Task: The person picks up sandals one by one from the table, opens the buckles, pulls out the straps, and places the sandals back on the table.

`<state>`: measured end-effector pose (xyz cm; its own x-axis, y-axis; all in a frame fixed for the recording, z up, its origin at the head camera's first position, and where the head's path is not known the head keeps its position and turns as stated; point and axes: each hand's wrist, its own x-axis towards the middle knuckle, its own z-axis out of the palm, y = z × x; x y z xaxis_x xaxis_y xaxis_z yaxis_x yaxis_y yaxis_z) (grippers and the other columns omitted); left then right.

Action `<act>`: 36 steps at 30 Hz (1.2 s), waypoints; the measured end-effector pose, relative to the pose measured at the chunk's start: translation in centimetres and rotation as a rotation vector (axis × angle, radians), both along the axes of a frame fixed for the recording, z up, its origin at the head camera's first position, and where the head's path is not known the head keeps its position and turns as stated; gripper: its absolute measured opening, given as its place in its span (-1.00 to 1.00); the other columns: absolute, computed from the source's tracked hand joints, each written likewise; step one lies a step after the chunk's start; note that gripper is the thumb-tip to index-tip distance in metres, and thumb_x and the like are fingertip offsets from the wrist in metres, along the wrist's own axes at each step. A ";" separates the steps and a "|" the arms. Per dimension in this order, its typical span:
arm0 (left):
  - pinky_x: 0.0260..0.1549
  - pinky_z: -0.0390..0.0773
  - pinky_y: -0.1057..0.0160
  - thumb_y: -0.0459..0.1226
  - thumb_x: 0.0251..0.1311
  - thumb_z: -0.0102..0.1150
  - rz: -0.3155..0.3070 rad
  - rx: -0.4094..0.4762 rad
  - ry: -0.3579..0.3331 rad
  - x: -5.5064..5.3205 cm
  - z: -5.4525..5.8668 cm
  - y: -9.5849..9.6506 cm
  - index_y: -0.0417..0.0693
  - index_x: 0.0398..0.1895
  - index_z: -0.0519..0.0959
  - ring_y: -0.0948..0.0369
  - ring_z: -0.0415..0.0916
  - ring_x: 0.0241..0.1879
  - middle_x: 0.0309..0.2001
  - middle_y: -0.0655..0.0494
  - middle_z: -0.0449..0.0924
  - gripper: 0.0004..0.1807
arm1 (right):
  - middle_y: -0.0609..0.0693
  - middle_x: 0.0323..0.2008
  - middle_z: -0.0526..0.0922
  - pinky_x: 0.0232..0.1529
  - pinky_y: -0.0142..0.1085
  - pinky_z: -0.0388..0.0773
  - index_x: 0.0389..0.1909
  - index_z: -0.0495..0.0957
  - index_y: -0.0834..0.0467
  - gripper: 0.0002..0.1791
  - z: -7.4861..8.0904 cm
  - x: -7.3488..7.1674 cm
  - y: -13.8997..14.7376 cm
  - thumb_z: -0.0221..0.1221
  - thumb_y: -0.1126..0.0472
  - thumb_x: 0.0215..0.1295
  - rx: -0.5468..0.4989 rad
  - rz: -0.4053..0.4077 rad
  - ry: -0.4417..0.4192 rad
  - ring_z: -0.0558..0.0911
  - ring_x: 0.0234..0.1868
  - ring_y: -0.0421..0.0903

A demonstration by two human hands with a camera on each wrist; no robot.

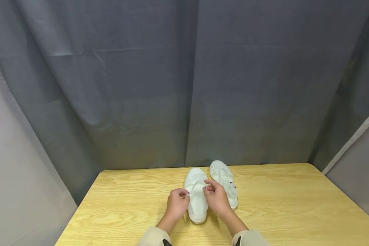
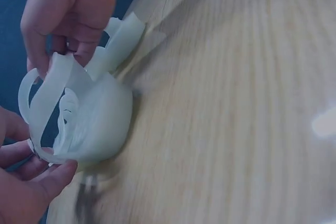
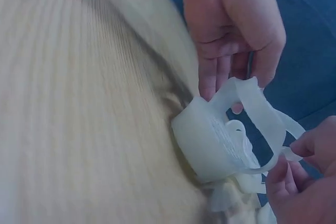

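Note:
A white sandal [image 1: 197, 206] lies on the table with its toe pointing away from me. At its left edge my left hand [image 1: 177, 203] pinches a strap end, where the left wrist view shows a small dark spot near the fingers. My right hand [image 1: 216, 196] holds the strap [image 3: 262, 114] on the sandal's other side between thumb and fingers. Between the two hands the strap stands up as a loop above the sole. A second white sandal [image 1: 224, 177], with a small dark buckle on its right side, sits just beyond the right hand.
The light wooden table [image 1: 126, 201] has rounded far corners. Grey curtain [image 1: 141, 85] hangs right behind its back edge, and paler panels flank it on the left and right.

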<state>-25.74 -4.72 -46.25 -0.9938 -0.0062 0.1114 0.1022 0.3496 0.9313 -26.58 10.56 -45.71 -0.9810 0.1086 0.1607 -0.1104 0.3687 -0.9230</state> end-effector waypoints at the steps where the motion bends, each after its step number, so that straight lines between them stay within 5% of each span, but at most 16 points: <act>1: -0.58 0.54 0.34 -0.46 0.12 0.09 -0.011 0.002 0.005 0.3 0.0 -0.1 -0.38 -0.28 0.56 0.23 0.46 -0.47 -0.43 0.00 0.51 -0.86 | 0.09 -0.33 0.55 -0.39 -0.41 0.52 0.03 0.50 0.32 -0.68 -0.1 0.3 0.0 0.12 0.36 0.25 -0.034 0.001 -0.006 0.55 -0.33 -0.14; 8: -0.58 0.57 0.33 -0.46 0.11 0.09 -0.078 0.050 -0.027 2.3 -0.1 -0.9 -0.38 -0.23 0.54 0.21 0.46 -0.47 -0.39 -0.01 0.49 -0.83 | 0.11 -0.28 0.51 -0.51 -0.42 0.51 0.10 0.43 0.35 -0.64 -0.3 2.6 0.5 0.07 0.39 0.28 -0.263 0.037 -0.093 0.48 -0.42 -0.21; 16: -0.50 0.54 0.35 -0.42 0.12 0.09 -0.131 0.061 -0.071 5.1 0.3 -1.8 -0.35 -0.23 0.53 0.20 0.47 -0.41 -0.35 0.00 0.50 -0.83 | 0.15 -0.21 0.58 -0.39 -0.36 0.58 0.07 0.44 0.39 -0.64 -0.8 5.7 0.8 0.08 0.39 0.24 -0.325 0.013 -0.130 0.53 -0.33 -0.21; 26: -0.48 0.50 0.39 -0.44 0.06 0.15 -0.165 0.040 -0.090 8.0 0.6 -1.8 -0.29 -0.30 0.54 0.21 0.47 -0.41 -0.41 0.06 0.48 -0.88 | 0.16 -0.29 0.60 -0.42 -0.32 0.59 -0.01 0.49 0.40 -0.71 -0.8 9.0 1.7 0.11 0.38 0.26 -0.271 0.004 -0.121 0.56 -0.46 -0.20; 36: -0.45 0.48 0.41 -0.43 0.03 0.17 -0.153 0.015 -0.060 9.2 0.5 -1.6 -0.23 -0.30 0.54 0.25 0.45 -0.42 -0.41 0.08 0.49 -0.87 | 0.13 -0.22 0.65 -0.22 -0.41 0.56 -0.08 0.55 0.34 -0.75 -0.7 9.3 1.8 0.15 0.41 0.21 -0.151 0.033 0.028 0.58 -0.26 -0.25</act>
